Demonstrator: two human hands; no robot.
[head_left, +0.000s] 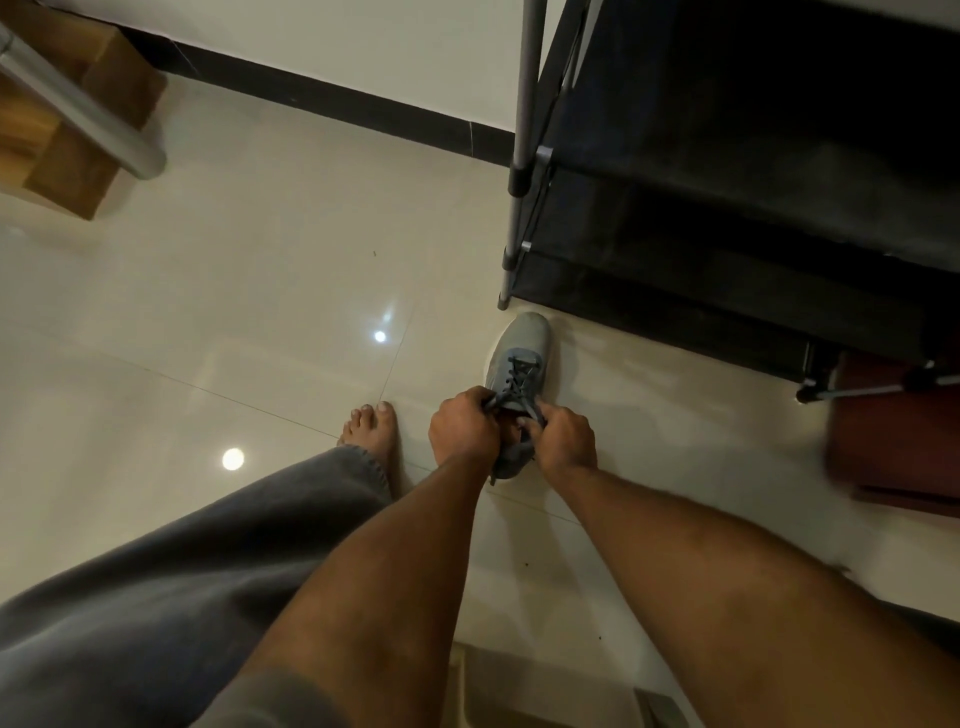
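Two hands meet over one grey shoe (521, 349) on the tiled floor (260, 312). At its nine o'clock stands a bare foot (371, 431), close by. The left hand (462, 427) pinches a lace (515, 378) at the shoe's mouth, and the right hand (565, 440) pinches the other end. The shoe lies heel at six, toe at twelve, near a black rack (727, 208). Both hands hide the shoe's inside, and the rack's shelves are too dark to read.
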